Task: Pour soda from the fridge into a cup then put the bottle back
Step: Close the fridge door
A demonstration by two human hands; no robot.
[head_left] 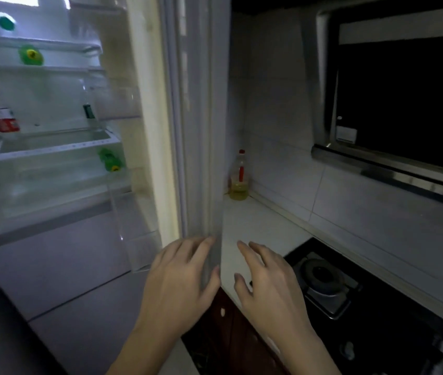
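The left hand (pixel 179 282) was at 6 o'clock in the head view, fingers spread and nearly straight, its fingertips resting on the edge of the open fridge door (pixel 198 117); it held nothing. The right hand (pixel 266 288) hovered just beside it, fingers loosely extended and empty, above the white worktop (pixel 252 223).

Inside the fridge at 10 o'clock, a clear bottle with a red cap and red label (pixel 1 109) stood upright on a shelf; whether it was the soda could not be told. A green-labelled bottle (pixel 87 104) stood near it. An oil bottle (pixel 239 177) stood in the worktop corner. A gas burner (pixel 323 280) lay at 4 o'clock.
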